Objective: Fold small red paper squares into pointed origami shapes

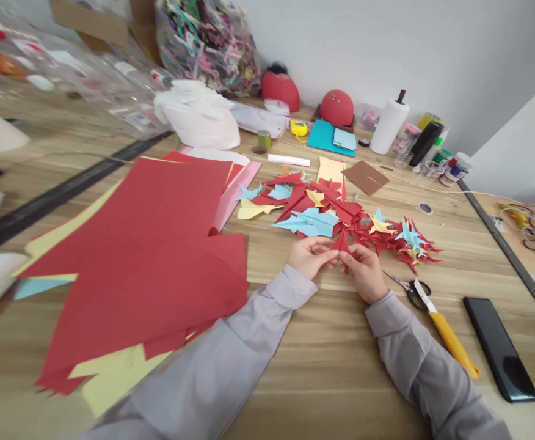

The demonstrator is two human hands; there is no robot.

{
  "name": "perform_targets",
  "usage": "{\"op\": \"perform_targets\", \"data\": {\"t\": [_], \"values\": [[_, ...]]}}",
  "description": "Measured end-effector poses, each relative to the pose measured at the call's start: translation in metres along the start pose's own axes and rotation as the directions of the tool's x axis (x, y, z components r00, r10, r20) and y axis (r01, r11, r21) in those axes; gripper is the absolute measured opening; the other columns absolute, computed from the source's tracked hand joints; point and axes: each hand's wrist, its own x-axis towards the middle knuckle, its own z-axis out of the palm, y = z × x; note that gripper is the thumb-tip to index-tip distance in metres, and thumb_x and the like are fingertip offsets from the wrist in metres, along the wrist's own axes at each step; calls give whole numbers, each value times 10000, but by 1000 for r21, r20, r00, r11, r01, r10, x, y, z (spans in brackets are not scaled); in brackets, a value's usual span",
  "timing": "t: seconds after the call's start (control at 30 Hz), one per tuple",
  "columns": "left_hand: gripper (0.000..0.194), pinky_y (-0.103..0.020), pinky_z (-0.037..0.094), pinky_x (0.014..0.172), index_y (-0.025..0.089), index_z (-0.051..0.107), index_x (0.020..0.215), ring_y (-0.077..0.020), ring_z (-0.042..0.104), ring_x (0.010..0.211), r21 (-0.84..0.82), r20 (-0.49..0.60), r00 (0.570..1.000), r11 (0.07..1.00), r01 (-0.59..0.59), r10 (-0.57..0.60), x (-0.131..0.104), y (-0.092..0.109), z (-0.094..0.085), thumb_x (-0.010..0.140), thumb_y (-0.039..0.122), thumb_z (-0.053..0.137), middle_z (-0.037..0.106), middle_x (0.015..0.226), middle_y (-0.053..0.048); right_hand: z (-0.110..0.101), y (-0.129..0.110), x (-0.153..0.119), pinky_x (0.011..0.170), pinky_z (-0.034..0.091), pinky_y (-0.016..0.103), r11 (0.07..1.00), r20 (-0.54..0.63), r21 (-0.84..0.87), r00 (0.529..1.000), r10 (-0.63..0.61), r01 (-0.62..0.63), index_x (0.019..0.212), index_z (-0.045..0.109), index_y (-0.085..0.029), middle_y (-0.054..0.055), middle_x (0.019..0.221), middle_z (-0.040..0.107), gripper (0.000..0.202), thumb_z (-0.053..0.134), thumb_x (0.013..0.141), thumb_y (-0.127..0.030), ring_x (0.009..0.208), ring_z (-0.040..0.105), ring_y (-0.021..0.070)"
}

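Both hands meet at a small folded red paper piece (341, 240), pointed at its top, just in front of a heap of folded paper. My left hand (311, 255) pinches its left side between thumb and fingers. On the other side, my right hand (364, 269) grips it the same way. Behind them lie blue paper planes (308, 222), a yellow paper plane (256, 209) and many red folded pieces (302, 200). Smaller red, blue and yellow folded shapes (409, 235) are piled to the right. The lower part of the held piece is hidden by my fingers.
Large red paper sheets (157, 256) cover the left of the table. To the right lie scissors (414, 292), a yellow-handled knife (451, 339) and a black phone (501, 348). A brown paper square (366, 177), a tape measure (298, 128) and a white roll (389, 125) are farther back.
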Motion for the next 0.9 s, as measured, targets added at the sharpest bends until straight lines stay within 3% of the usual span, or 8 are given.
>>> {"op": "perform_targets", "data": {"t": [0.17, 0.3, 0.43, 0.57, 0.73, 0.9], "values": [[430, -262, 531, 492, 97, 646, 917, -140, 614, 486, 13, 56, 996, 998, -65, 64, -1, -1, 0, 526, 234, 760, 638, 557, -2, -1, 3, 1, 396, 370, 199, 998, -52, 56, 998, 41, -38, 687, 610, -159, -8, 567, 621, 182, 692, 678, -321, 404, 481, 71], [505, -262, 545, 564, 132, 618, 1060, -127, 629, 574, -7, 102, 988, 993, -115, 115, 0, -1, -2, 577, 229, 727, 679, 753, -30, 0, 1, 2, 417, 396, 208, 987, -62, 160, 998, 24, -14, 934, 586, -196, -17, 590, 635, 269, 669, 704, -308, 432, 516, 92], [388, -273, 548, 588, 130, 673, 952, -114, 618, 558, 29, 88, 990, 993, -113, 110, 0, -2, -3, 578, 217, 724, 676, 803, -41, 1, -1, 2, 434, 406, 207, 982, -33, 186, 999, -12, 18, 1095, 509, -243, -20, 632, 646, 376, 628, 743, -299, 455, 532, 94], [456, -278, 547, 584, 138, 651, 1006, -123, 625, 577, -37, 72, 992, 994, -105, 107, 3, -5, -4, 563, 200, 735, 675, 830, -46, 1, -2, 2, 439, 419, 207, 985, -21, 170, 999, -27, 30, 1039, 549, -236, -19, 645, 644, 313, 624, 743, -305, 461, 527, 89], [394, -286, 547, 584, 121, 670, 931, -136, 632, 586, -33, 65, 992, 994, -108, 109, 6, -9, -5, 554, 207, 743, 679, 811, -59, 2, -1, 2, 442, 427, 208, 986, -10, 160, 999, -48, 49, 1006, 581, -222, -13, 644, 640, 276, 626, 744, -297, 476, 526, 90], [269, -277, 535, 561, 120, 680, 760, -138, 620, 554, -68, 21, 995, 993, -92, 94, 7, -10, -5, 517, 206, 755, 664, 631, -26, 2, -1, 2, 436, 422, 207, 979, -17, 204, 1000, -21, 24, 1100, 556, -233, -9, 649, 644, 339, 596, 773, -314, 469, 533, 91]]}}
